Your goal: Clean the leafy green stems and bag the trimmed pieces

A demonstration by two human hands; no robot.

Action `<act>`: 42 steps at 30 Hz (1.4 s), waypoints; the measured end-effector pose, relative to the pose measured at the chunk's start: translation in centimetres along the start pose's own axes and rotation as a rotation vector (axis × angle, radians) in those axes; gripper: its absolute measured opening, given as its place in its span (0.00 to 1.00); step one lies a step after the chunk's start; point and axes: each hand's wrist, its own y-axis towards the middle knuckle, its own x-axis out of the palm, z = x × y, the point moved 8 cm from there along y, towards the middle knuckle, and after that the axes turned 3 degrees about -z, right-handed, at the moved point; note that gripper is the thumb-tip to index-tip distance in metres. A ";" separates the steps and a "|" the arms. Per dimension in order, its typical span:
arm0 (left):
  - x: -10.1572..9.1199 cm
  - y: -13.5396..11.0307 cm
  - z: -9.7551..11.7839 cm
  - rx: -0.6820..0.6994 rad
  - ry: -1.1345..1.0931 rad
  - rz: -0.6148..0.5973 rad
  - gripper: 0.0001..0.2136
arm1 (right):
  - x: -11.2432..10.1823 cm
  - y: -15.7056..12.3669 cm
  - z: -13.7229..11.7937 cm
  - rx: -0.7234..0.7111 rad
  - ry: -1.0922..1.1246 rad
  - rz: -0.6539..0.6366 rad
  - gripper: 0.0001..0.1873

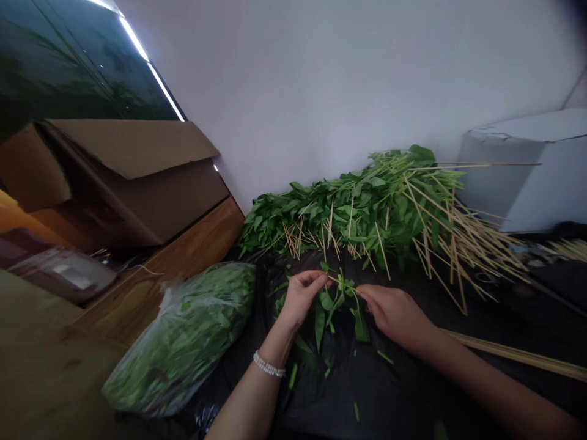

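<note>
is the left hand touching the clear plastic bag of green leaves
Apart: the head view shows a strip of wrinkled black covering between the left hand and the bag.

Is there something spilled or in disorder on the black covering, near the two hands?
Yes, mildly. Short green stem pieces lie scattered on the black covering, apart from the leafy heap. Sticks also jut from that heap at mixed angles, unlike the aligned bundle by the right forearm.

I count two hands (302,296) at five o'clock, one bag (183,342) at eight, one cardboard box (172,201), dozens of sticks (481,244).
</note>
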 end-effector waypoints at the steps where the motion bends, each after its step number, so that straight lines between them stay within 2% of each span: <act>1: 0.1 0.0 0.1 0.006 -0.003 -0.007 0.13 | 0.1 0.0 0.0 0.006 0.038 -0.024 0.17; 3: 0.2 0.0 0.3 0.017 -0.003 -0.016 0.12 | 0.2 0.1 0.0 0.010 0.076 -0.041 0.17; 8: 0.3 0.0 0.2 -0.005 -0.024 -0.032 0.11 | 0.1 0.0 0.0 -0.024 0.029 0.027 0.17; 11: 0.5 -0.2 0.0 -0.028 -0.044 -0.026 0.11 | 0.4 0.1 0.0 -0.022 0.087 0.008 0.17; 18: 2.0 -0.6 -0.2 -0.042 0.046 -0.065 0.11 | 0.3 0.3 -0.8 -0.036 0.080 0.007 0.17; 24: 1.2 -0.4 0.1 -0.064 0.065 -0.099 0.15 | -0.7 0.3 -0.5 -0.015 0.080 0.037 0.16; 26: 0.6 -0.5 0.8 -0.068 0.124 -0.176 0.15 | -1.7 0.3 0.0 0.006 0.082 0.087 0.16; 27: 0.6 -0.6 1.4 -0.053 0.178 -0.258 0.13 | -2.2 0.3 0.2 0.017 0.080 0.112 0.15; 31: 1.7 -2.5 3.2 0.048 0.502 -0.764 0.08 | -3.7 0.3 1.1 0.050 0.087 0.192 0.13; 33: 1.8 -3.3 3.2 0.082 0.669 -0.885 0.13 | -4.0 0.3 1.2 0.052 0.097 0.208 0.12; 36: 1.5 -3.2 2.0 0.091 0.883 -0.853 0.17 | -3.9 0.3 1.3 0.043 0.094 0.211 0.13; 38: 1.2 -2.6 1.1 0.072 0.941 -0.762 0.13 | -3.9 0.3 1.2 0.040 0.085 0.212 0.13; 40: 0.6 -1.7 1.1 0.081 0.888 -0.611 0.07 | -3.8 0.3 1.2 0.038 0.084 0.215 0.13; 42: -0.3 -0.8 2.2 0.136 0.728 -0.415 0.05 | -3.8 0.3 1.2 0.036 0.086 0.216 0.13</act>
